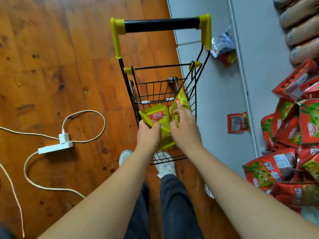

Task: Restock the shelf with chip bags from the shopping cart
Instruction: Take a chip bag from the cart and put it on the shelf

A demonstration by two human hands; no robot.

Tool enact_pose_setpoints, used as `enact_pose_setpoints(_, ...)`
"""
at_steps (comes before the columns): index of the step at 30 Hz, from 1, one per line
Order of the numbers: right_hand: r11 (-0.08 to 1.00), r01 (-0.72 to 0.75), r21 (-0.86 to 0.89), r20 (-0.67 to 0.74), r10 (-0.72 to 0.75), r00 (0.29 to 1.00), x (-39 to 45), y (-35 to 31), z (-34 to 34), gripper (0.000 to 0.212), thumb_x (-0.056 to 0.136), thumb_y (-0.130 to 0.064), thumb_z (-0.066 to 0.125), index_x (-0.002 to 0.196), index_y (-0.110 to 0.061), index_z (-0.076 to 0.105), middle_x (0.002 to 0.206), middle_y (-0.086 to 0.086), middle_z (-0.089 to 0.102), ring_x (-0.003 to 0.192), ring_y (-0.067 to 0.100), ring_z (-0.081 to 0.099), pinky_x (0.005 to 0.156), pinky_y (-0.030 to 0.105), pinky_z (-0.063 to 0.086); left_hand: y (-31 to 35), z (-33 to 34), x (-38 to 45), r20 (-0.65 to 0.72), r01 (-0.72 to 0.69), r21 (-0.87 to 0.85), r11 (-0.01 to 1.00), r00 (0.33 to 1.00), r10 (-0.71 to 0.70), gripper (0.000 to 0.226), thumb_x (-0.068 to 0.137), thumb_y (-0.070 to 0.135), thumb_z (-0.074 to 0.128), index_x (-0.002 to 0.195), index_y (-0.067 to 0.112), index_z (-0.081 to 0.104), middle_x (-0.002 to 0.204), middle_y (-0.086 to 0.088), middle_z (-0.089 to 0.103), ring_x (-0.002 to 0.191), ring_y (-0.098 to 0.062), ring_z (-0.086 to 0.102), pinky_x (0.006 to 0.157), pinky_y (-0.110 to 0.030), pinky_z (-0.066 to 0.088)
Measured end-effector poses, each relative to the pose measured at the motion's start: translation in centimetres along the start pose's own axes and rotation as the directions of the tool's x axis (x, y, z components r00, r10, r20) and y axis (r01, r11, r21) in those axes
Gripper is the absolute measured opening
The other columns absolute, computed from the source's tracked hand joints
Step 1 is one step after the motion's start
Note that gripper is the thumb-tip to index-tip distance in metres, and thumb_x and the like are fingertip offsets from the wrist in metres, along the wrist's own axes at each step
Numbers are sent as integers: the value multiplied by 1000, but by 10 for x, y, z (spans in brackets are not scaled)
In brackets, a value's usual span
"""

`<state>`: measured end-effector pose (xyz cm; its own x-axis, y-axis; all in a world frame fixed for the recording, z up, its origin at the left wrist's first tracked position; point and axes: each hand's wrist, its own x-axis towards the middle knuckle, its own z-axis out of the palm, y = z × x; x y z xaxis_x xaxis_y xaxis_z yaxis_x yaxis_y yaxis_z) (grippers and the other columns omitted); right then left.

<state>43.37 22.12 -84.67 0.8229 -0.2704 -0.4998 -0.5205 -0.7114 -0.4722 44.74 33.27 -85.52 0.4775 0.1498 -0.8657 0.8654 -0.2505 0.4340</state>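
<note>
A small black wire shopping cart [162,94] with yellow corners and a black handle stands on the wood floor right in front of me. Two yellow chip bags lie in its basket. My left hand [148,133] grips the lower left edge of the flat yellow chip bag [158,116]. My right hand [185,130] closes on the second yellow chip bag [180,102], which stands tilted against the cart's right wall. The grey shelf [255,69] runs along the right, with red snack bags [293,169] piled on it.
A white power strip [55,147] with a plugged charger and looping cables lies on the floor at left. A loose red bag [238,122] and a silver-and-red bag [223,45] sit on lower shelf levels. Tan packages [302,33] are stacked top right. My feet are under the cart.
</note>
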Motion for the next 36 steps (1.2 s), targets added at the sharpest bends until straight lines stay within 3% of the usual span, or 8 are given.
enact_pose_setpoints(5, 816, -91, -570, -90, 48, 995, 48, 1, 7, 50, 96, -14, 52, 141, -1, 37, 130, 16, 55, 118, 31, 53, 85, 38, 51, -23, 6, -1, 40, -62, 98, 993, 998, 58, 24, 98, 26, 51, 121, 18, 48, 97, 6, 56, 80, -13, 53, 70, -28, 39)
enact_pose_setpoints(8, 561, -6, -828, 35, 62, 997, 70, -6, 17, 38, 92, -1, 48, 129, 3, 50, 119, 16, 63, 112, 32, 57, 76, 35, 51, -32, 6, 0, 103, -85, 111, 990, 992, 73, 29, 99, 25, 51, 127, 19, 47, 106, 6, 57, 93, -16, 54, 79, -27, 38)
enact_pose_setpoints(11, 448, 76, -891, 117, 63, 991, 82, -9, 18, 28, 89, 1, 51, 113, -7, 63, 111, 11, 65, 106, 30, 59, 67, 33, 43, -37, 6, 1, 163, -92, 137, 986, 984, 69, 31, 99, 23, 51, 130, 20, 49, 113, 3, 62, 100, -18, 59, 85, -31, 47)
enact_pose_setpoints(21, 727, 125, -675, 166, -14, 986, 80, -10, -24, 15, 85, -17, 66, 98, -10, 68, 100, 14, 67, 101, 32, 59, 72, 33, 44, -15, -17, -13, 272, -188, 270, 944, 956, 113, 23, 94, 19, 57, 116, 26, 56, 112, 2, 66, 103, -21, 62, 87, -33, 51)
enact_pose_setpoints(29, 774, 354, -525, 445, -105, 889, 92, -5, -56, 4, 81, -17, 59, 83, -16, 63, 85, 5, 62, 84, 26, 60, 66, 30, 44, 17, -35, 2, 474, -409, 394, 823, 857, 200, 28, 92, 14, 62, 120, 18, 62, 104, 7, 59, 91, -11, 57, 62, -10, 41)
enact_pose_setpoints(31, 802, 386, -456, 512, -118, 851, 91, -6, -58, 7, 85, -16, 58, 91, -16, 62, 87, 2, 59, 82, 22, 56, 66, 28, 41, 19, -32, 10, 492, -477, 435, 764, 836, 242, 35, 90, 15, 64, 126, 15, 61, 120, 1, 52, 108, -14, 52, 79, -13, 48)
enact_pose_setpoints(33, 830, 398, -391, 564, -126, 816, 89, -8, -56, 9, 89, -18, 57, 96, -16, 62, 87, -1, 57, 81, 18, 53, 61, 27, 40, 19, -28, 21, 500, -521, 493, 697, 825, 263, 46, 88, 22, 67, 132, 20, 57, 150, -6, 33, 139, -27, 33, 107, -38, 46)
enact_pose_setpoints(36, 878, 369, -304, 643, -97, 760, 84, -4, -50, 7, 93, -19, 55, 96, -15, 61, 86, -4, 57, 77, 13, 52, 57, 21, 39, 18, -23, 31, 531, -557, 572, 602, 811, 245, 49, 87, 25, 67, 134, 28, 54, 165, -6, 6, 150, -35, 7, 115, -54, 33)
